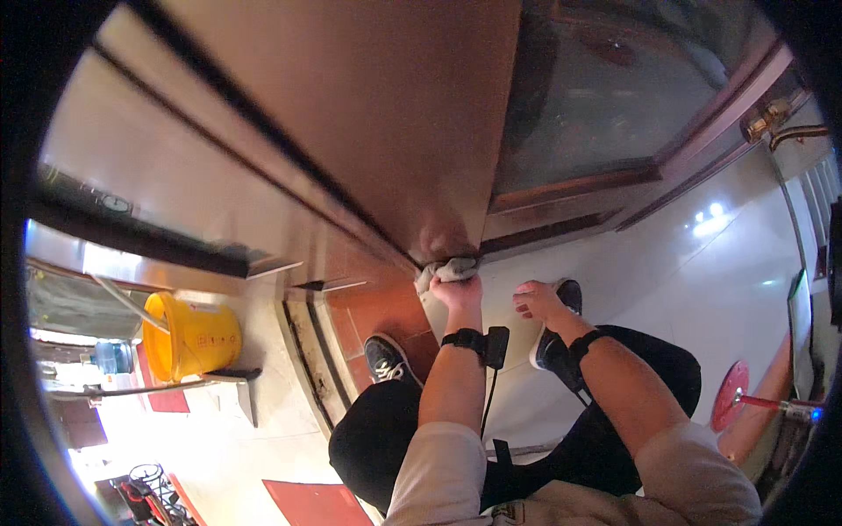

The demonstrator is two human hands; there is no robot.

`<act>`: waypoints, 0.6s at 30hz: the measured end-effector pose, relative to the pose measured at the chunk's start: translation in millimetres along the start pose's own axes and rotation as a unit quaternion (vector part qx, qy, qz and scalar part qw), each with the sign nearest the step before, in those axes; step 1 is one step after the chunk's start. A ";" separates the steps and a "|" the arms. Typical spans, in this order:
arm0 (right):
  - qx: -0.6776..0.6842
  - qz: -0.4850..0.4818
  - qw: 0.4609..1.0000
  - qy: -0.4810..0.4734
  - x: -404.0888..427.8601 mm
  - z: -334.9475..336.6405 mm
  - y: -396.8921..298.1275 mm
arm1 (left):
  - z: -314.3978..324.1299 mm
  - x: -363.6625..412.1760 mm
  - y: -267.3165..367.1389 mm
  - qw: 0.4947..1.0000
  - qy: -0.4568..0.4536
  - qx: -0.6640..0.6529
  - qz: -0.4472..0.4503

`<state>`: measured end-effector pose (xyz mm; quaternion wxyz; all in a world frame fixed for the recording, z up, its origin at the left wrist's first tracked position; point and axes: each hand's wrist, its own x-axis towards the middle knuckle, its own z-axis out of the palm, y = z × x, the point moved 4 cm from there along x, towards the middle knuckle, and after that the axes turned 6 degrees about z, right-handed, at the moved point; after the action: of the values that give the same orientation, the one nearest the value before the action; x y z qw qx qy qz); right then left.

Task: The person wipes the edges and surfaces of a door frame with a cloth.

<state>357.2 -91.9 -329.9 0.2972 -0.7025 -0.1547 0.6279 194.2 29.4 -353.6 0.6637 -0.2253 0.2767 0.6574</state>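
My left hand (pixel 458 291) grips a bunched light grey cloth (pixel 454 270). The cloth presses against the bottom of a brown wooden door panel (pixel 395 118), just above the floor, and a blurred reflection shows on the glossy wood there. My right hand (pixel 539 304) hangs in front of my right shoe (pixel 569 297), with its fingers loosely curled and nothing visible in them. Both wrists wear black bands, and a small black device (pixel 497 347) sits beside the left one. I am crouched low, with my knees spread.
A glass-paned door section (pixel 612 98) adjoins on the right, near a brass door handle (pixel 766 121). On the left are a door threshold track (pixel 309 355), a yellow bucket (pixel 204 336) and a pole (pixel 131 304). A red round-based stand (pixel 729 396) is at right. Red-brown tiles (pixel 368 306) meet pale flooring.
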 end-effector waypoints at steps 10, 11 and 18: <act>-0.148 -0.050 0.985 -0.078 -31.7 93.1 -36.7 | -8.5 -5.1 100.6 0.997 0.017 -0.039 0.059; -0.156 -0.050 0.983 -0.077 -32.1 98.5 -41.2 | -5.8 -2.3 109.6 0.997 -0.004 -0.026 0.069; -0.206 -0.080 0.969 -0.111 -39.7 129.0 -73.3 | 7.4 18.0 144.2 0.995 0.000 -0.007 0.103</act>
<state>236.5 -29.7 -258.2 0.1759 -0.6600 -0.3683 0.6308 50.6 52.7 -350.7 0.5908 -0.2007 0.2938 0.7241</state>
